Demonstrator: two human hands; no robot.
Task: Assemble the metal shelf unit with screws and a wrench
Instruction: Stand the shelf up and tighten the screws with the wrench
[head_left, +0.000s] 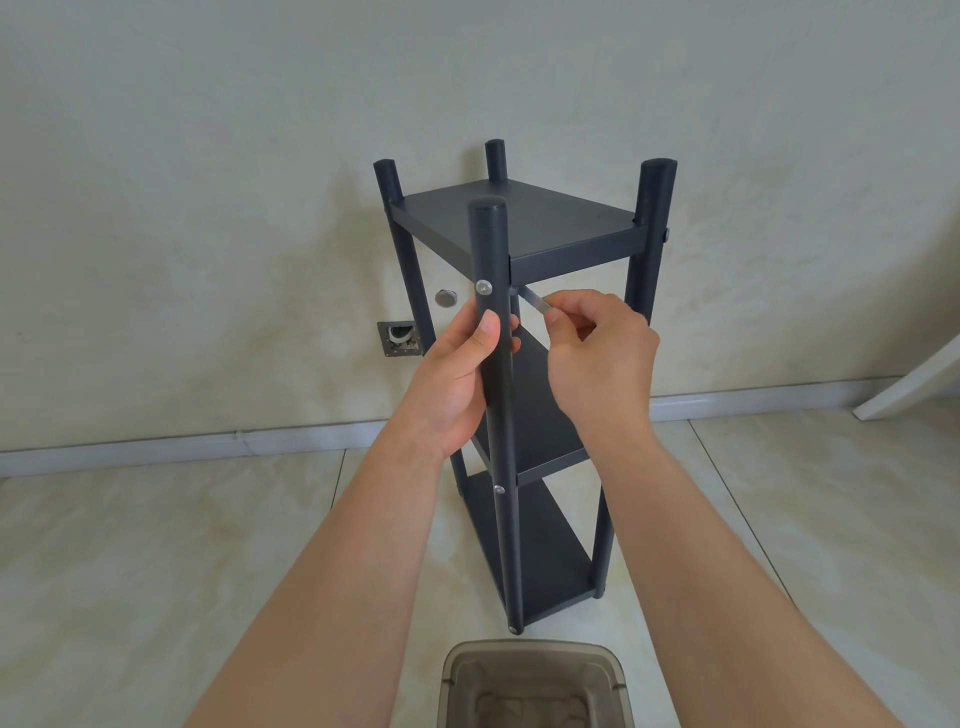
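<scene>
The wrench (537, 303) is hard to make out: only a short, blurred silvery length shows between the right hand (597, 353) and the near front post (493, 364), and where its tip meets the post just under the top shelf (519, 221) cannot be told. The right hand pinches it between curled fingers and thumb. The left hand (457, 374) is wrapped round the near front post just below the upper screw (483, 286), thumb lying on the front of the post, fingertips hidden behind it. The shelf unit (530, 415) stands upright on the tiled floor (156, 545) close to the wall (208, 156). It has four dark posts and three dark shelves; the middle and bottom shelves are partly hidden behind the arms and the near post. Three silver screw heads show on the near post: one by the top shelf, one by the middle shelf, one at the foot. A brownish translucent bin (535, 686) sits at the bottom edge, cut off by the frame. On the wall are one round metal cap (445, 297) and one square opening (399, 339), partly behind the left rear post.
</scene>
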